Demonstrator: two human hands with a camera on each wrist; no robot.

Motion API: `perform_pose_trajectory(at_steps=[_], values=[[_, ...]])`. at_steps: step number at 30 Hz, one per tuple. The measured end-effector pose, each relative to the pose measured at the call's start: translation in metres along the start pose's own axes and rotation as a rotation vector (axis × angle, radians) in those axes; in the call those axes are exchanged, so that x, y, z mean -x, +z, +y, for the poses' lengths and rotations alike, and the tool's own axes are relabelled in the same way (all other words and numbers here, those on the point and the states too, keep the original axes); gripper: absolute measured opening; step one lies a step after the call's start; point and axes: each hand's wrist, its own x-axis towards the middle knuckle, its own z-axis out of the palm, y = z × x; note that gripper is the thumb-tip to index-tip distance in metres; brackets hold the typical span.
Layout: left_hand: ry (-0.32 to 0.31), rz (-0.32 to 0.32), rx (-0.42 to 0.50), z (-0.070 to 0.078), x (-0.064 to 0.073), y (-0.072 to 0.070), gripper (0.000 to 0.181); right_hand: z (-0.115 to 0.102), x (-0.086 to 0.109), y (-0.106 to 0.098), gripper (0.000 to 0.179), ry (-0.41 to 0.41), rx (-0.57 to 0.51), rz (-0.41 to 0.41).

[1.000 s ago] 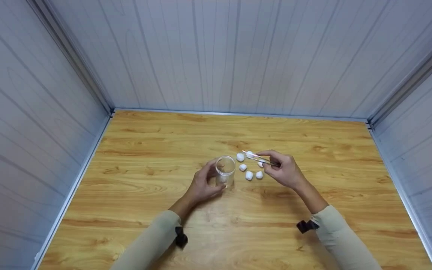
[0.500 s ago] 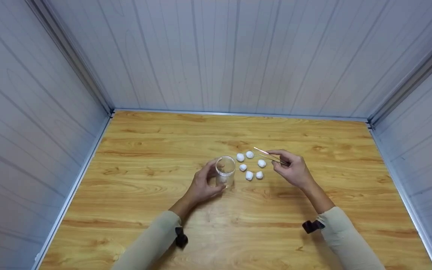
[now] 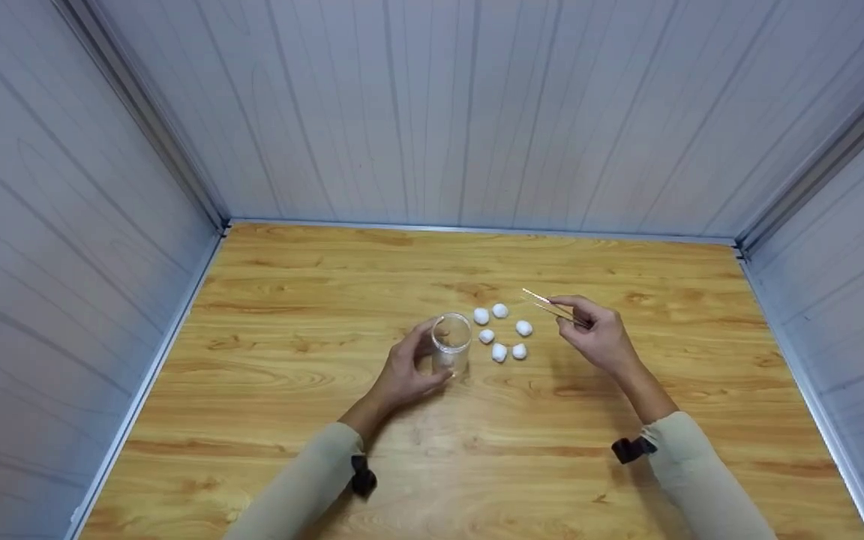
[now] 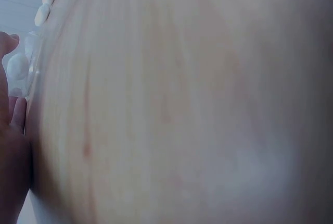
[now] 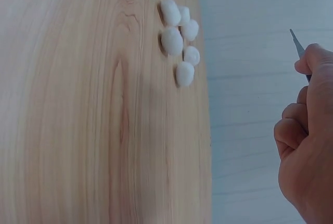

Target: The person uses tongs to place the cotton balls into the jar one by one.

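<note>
My left hand (image 3: 404,367) grips a clear glass jar (image 3: 450,361) from its left side, thumb in front and fingers curled behind. The jar stands upright with its mouth uncovered; in the left wrist view white shapes (image 4: 18,66) show through the glass. To the right of the jar, several white cotton balls (image 3: 524,328) lie in a loose ring on the table. My right hand (image 3: 598,336) pinches a pair of metal tweezers (image 3: 537,295) between thumb and fingers. Their slightly spread tips point left and hang in the air behind and right of the cotton balls, with nothing between them.
The wood-patterned table (image 3: 289,315) is bounded by a pale panel wall (image 3: 432,112) at the back and by panels on both sides. Dark wrist-camera mounts (image 3: 633,448) sit at both sleeve cuffs.
My right hand has drawn the tweezers right and back from over the rear cotton balls, which now lie uncovered. The left hand and the jar have stayed in place.
</note>
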Motion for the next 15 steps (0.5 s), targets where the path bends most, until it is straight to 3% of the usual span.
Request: perform_pose_trajectory(at_steps=[15], values=[[0.002, 0.002, 0.018, -0.002, 0.0, 0.0, 0.086, 0.019, 0.005, 0.0, 0.037, 0.038, 0.018, -0.007]])
